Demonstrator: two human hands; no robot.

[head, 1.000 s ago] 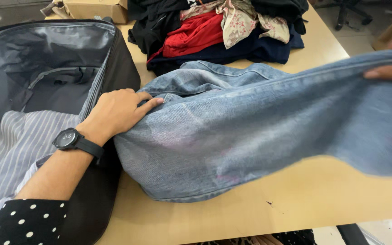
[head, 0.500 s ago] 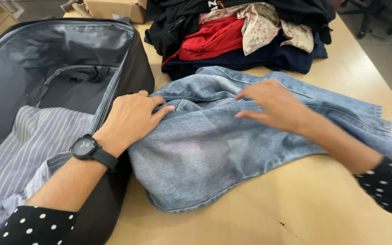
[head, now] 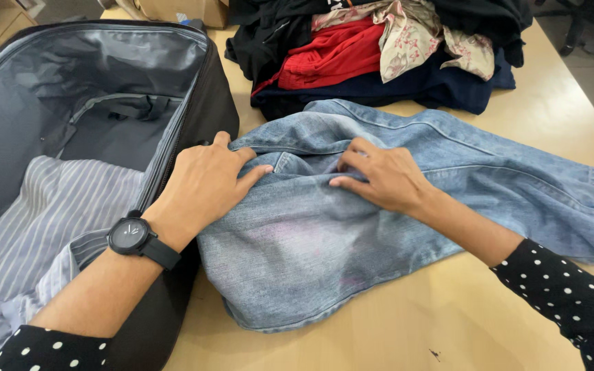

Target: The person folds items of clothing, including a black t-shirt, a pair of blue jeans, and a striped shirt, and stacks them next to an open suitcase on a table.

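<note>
On the tan wooden bench [head: 379, 330], a faded blue denim jacket [head: 393, 206] lies beside the open dark fabric suitcase [head: 194, 103]. Left hand [head: 204, 182] rests flat and open on the jacket; right hand [head: 379, 175] pinches a fold of its cloth.

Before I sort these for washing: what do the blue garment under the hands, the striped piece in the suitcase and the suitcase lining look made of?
Blue garment: looks like faded denim, with a matte twill surface, stitched seams and a frayed edge.
Striped piece: thin woven shirt cloth, probably cotton, softly creased.
Suitcase lining: grey synthetic fabric, likely nylon or polyester, with a slight sheen.
</note>
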